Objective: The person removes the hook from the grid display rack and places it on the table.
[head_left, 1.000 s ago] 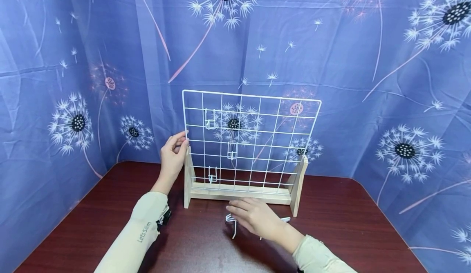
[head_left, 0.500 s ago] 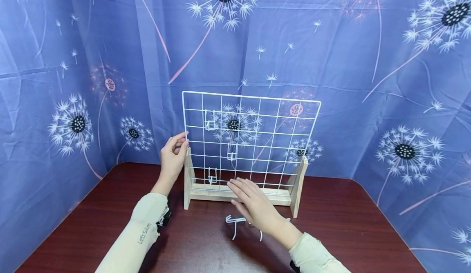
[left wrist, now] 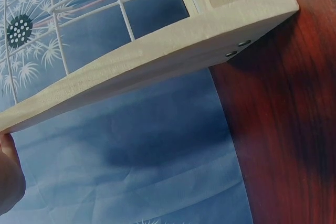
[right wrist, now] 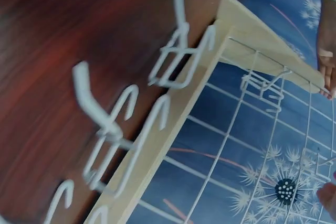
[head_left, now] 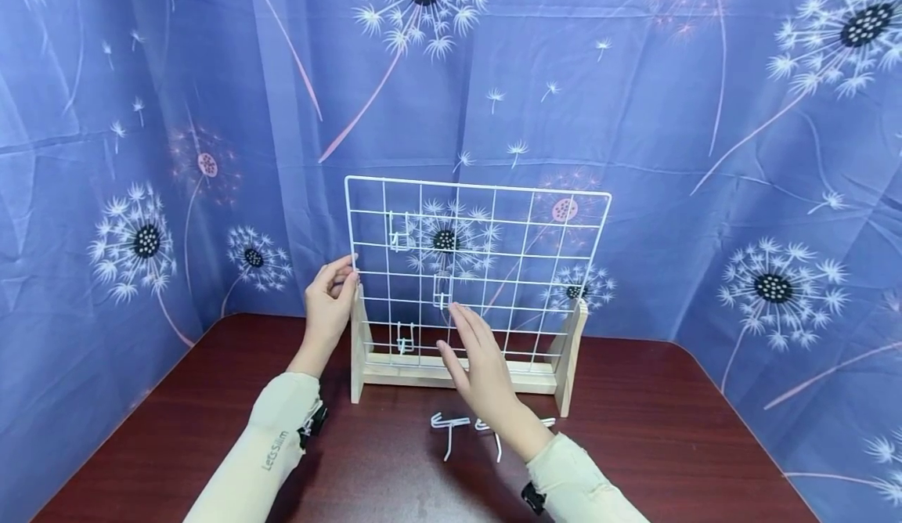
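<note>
Beside left hand [head_left: 328, 309], white wire grid [head_left: 486, 279] standing in wooden stand [head_left: 416, 373]; left hand pinching grid's left edge. Before grid, right hand [head_left: 488, 373] extending straight fingers, thumb apart, fingertips near middle hook [head_left: 441, 301]; contact unclear. Two other hooks [head_left: 405, 343] hanging nearer left hand. Below right hand, three loose hooks [head_left: 451, 423] lying on table [head_left: 634, 421].
</note>
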Action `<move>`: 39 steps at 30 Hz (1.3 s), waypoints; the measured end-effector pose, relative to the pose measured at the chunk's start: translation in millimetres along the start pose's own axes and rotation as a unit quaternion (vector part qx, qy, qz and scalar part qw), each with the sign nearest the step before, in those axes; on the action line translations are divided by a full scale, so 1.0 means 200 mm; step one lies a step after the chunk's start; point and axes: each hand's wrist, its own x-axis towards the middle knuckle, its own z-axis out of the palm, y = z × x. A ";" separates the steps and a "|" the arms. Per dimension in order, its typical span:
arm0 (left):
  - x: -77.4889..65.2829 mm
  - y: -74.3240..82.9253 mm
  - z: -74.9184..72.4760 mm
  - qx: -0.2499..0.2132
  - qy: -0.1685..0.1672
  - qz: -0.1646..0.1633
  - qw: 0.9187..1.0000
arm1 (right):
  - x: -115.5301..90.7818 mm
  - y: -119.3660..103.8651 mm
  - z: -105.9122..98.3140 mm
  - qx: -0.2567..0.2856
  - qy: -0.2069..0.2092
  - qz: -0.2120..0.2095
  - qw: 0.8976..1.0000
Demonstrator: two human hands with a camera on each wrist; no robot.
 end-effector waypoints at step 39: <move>0.00 0.00 0.00 -0.006 -0.002 0.006 1.000 | 0.13 -0.04 0.21 0.045 0.125 0.167 0.977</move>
